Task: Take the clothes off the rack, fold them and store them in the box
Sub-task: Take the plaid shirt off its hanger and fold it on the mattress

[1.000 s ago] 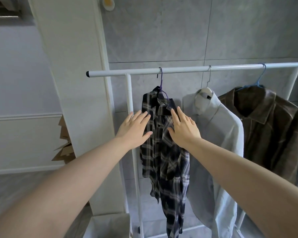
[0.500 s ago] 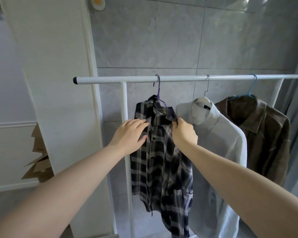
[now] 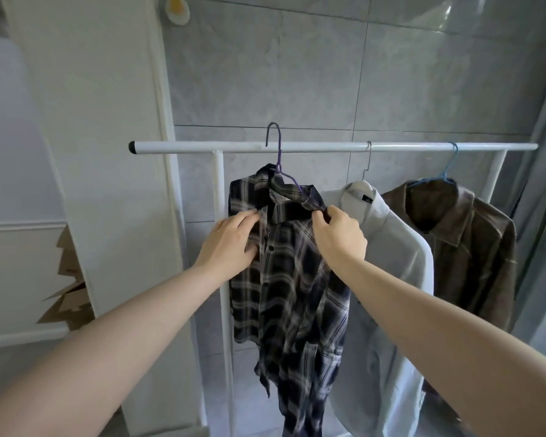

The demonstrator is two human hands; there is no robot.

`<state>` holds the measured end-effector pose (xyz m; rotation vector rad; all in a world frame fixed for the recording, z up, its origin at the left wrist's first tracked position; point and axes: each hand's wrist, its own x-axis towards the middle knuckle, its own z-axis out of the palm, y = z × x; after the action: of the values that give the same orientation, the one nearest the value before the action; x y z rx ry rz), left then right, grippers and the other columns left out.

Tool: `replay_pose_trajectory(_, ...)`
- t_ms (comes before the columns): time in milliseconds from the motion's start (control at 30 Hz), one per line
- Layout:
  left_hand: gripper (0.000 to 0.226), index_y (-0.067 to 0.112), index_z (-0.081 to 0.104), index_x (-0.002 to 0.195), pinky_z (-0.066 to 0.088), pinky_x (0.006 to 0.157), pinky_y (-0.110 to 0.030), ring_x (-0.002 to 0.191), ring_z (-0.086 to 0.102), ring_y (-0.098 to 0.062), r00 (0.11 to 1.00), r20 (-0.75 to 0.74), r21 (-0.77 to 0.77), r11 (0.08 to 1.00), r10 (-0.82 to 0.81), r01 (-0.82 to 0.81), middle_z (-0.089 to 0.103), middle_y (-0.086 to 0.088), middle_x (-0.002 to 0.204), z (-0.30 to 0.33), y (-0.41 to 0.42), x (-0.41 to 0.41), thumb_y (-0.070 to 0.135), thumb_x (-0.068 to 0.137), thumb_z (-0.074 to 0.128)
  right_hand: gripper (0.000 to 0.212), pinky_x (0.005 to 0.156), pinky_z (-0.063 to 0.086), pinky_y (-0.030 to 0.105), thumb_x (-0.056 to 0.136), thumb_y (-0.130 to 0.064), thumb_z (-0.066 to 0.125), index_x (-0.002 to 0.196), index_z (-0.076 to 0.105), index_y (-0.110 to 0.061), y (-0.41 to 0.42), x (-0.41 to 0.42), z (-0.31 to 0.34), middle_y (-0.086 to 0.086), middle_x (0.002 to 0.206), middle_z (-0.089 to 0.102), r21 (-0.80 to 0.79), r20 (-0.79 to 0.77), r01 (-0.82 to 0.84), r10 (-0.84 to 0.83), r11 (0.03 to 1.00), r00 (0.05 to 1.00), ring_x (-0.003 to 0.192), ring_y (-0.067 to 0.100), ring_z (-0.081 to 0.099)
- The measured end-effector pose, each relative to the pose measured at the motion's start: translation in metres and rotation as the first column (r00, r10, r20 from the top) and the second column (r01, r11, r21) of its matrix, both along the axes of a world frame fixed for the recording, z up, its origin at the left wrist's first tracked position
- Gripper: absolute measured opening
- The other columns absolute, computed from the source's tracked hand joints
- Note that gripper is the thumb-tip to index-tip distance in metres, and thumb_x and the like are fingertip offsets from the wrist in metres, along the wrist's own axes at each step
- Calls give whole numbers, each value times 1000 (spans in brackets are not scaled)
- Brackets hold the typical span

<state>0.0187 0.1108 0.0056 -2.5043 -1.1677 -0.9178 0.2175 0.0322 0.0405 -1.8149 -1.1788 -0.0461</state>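
Dark plaid cotton shirt (image 3: 284,279) on purple wire hanger (image 3: 279,162): soft, light, limp. Left hand (image 3: 229,247) and right hand (image 3: 339,234) pinch collar front; best hold at shoulders.

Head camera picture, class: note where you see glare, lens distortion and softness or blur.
Head view: glare sits on the glossy wall tile at top right; the wide lens stretches both forearms towards the lower corners and tilts the white pillar; the plaid shirt is sharp near the collar and smeared at its hem; the brown jacket hangs in dim light.
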Motion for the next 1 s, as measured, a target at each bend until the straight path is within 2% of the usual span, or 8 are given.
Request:
replay_pose_trajectory(200, 52, 20, 47, 141, 40, 109, -36, 130, 47, -18, 995, 91, 94, 995, -34, 25, 42, 6, 149, -3, -61, 15, 16, 90, 58, 34, 56, 41, 28, 83, -44, 45, 62, 42, -17, -59, 33, -9, -2, 52, 48, 7, 25, -63, 62, 998, 998, 52, 20, 47)
replay_pose_trajectory(433, 43, 13, 57, 132, 28, 118, -39, 137, 42, -17, 984, -16, 329, 929, -175, 171, 52, 0, 140, -14, -154, 57, 5, 90, 57, 42, 56, 31, 30, 83, -49, 50, 57, 34, -19, -144, 87, -17, -4, 48, 37, -19, -14, -214, 214, 977, 977, 51, 16, 39)
replay_pose_trajectory(600, 46, 17, 60, 128, 24, 119, -40, 128, 50, -18, 995, -89, 305, 952, 39, -10, 60, 2, 127, -26, -206, 73, 14, 83, 69, 40, 58, 28, 32, 82, -50, 49, 62, 34, -20, -192, 102, -24, -1, 54, 35, -86, -24, -313, 312, 946, 950, 54, 16, 36)
replay_pose_trajectory(700, 26, 16, 68, 103, 30, 116, -40, 105, 60, -19, 991, -108, 360, 932, 79, -35, 64, 2, 100, -25, -231, 72, 18, 78, 76, 41, 58, 27, 32, 83, -50, 51, 62, 34, -19, -212, 105, -28, -4, 51, 33, -107, -35, -338, 336, 935, 941, 54, 17, 36)
replay_pose_trajectory(800, 17, 14, 60, 84, 31, 116, -39, 84, 56, -20, 987, -130, 368, 929, 98, -44, 55, 1, 81, -17, -253, 65, 19, 78, 74, 41, 57, 27, 32, 83, -49, 52, 62, 34, -20, -227, 105, -29, -6, 49, 31, -127, -56, -376, 372, 918, 927, 54, 17, 36)
replay_pose_trajectory(867, 16, 14, 57, 81, 41, 107, -43, 82, 54, -21, 991, -100, 306, 950, 94, -59, 52, 1, 79, -12, -264, 56, 19, 80, 72, 40, 57, 27, 32, 84, -48, 54, 62, 37, -19, -236, 102, -28, -4, 51, 33, -134, -86, -401, 392, 906, 916, 55, 18, 36)
replay_pose_trajectory(933, 13, 14, 58, 81, 49, 90, -44, 81, 51, -20, 991, -120, 227, 973, 56, -28, 51, 2, 80, -7, -274, 49, 20, 82, 70, 37, 58, 28, 32, 83, -49, 54, 63, 42, -19, -243, 98, -28, -1, 54, 36, -135, -107, -423, 411, 896, 905, 56, 19, 38)
replay_pose_trajectory(1000, 12, 17, 60, 83, 48, 90, -39, 81, 50, -17, 983, -181, 188, 982, 28, 7, 49, 4, 81, -4, -281, 41, 25, 84, 68, 33, 59, 28, 32, 82, -50, 54, 67, 49, -21, -248, 92, -28, 1, 58, 39, -135, -126, -435, 420, 890, 899, 59, 20, 39)
